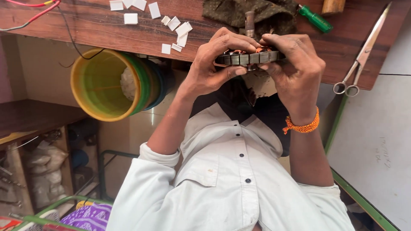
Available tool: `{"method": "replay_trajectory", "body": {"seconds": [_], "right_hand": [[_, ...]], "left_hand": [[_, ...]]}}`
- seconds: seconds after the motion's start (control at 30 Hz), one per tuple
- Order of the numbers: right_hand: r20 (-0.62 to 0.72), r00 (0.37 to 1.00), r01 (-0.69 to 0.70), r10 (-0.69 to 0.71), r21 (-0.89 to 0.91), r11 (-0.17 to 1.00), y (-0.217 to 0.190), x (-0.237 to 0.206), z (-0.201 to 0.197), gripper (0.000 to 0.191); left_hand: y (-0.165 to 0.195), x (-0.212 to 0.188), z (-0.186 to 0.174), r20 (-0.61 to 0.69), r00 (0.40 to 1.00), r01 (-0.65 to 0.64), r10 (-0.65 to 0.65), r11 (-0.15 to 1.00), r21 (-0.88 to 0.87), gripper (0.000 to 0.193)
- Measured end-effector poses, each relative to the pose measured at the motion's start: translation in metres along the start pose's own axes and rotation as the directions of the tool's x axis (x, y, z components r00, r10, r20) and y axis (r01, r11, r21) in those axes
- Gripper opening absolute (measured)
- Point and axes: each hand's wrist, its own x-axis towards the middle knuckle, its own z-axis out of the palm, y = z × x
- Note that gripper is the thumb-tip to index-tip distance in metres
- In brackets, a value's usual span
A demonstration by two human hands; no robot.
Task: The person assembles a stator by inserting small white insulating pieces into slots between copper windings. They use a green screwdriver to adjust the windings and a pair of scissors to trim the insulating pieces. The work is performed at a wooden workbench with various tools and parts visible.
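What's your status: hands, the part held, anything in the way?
Left hand and right hand both clamped on the stator ring. Held at the table edge. Nothing blocking; scissors lie off to the right.

Evenly lit by soft daylight, bright without glare. Sharpest on the two hands and the wooden table [128, 30] along its near edge. Soft shadow beneath that edge and over the dark shelf at the left. Mild highlight on the scissors [364, 53] near the table's right corner. Slight stretching toward the frame's corners; lower-left clutter dim and blurred.
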Motion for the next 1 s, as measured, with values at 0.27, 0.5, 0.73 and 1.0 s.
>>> {"method": "replay_trajectory", "body": {"seconds": [0.27, 0.5, 0.73, 1.0], "right_hand": [[-0.050, 0.998, -0.026, 0.028, 0.050, 0.998, 0.008, -0.007, 0.003, 0.047], [-0.075, 0.978, -0.180, 0.194, 0.170, 0.969, 0.004, -0.011, 0.002, 0.044], [-0.086, 0.992, -0.082, 0.088, 0.079, 0.994, 0.010, -0.016, 0.001, 0.045], [-0.070, 0.988, -0.114, 0.136, 0.252, 0.961, 0.023, -0.018, -0.011, 0.045]], "left_hand": [[0.008, -0.001, 0.009, -0.079, 0.996, 0.046, -0.045, 0.999, 0.006, 0.033], [0.018, 0.002, 0.018, -0.072, 0.996, 0.067, -0.058, 0.989, 0.132, 0.032], [0.019, 0.006, 0.022, -0.071, 0.997, 0.018, -0.004, 0.979, 0.201, 0.031], [0.017, 0.005, 0.024, 0.004, 1.000, 0.003, -0.003, 0.980, 0.198, 0.039]]}}
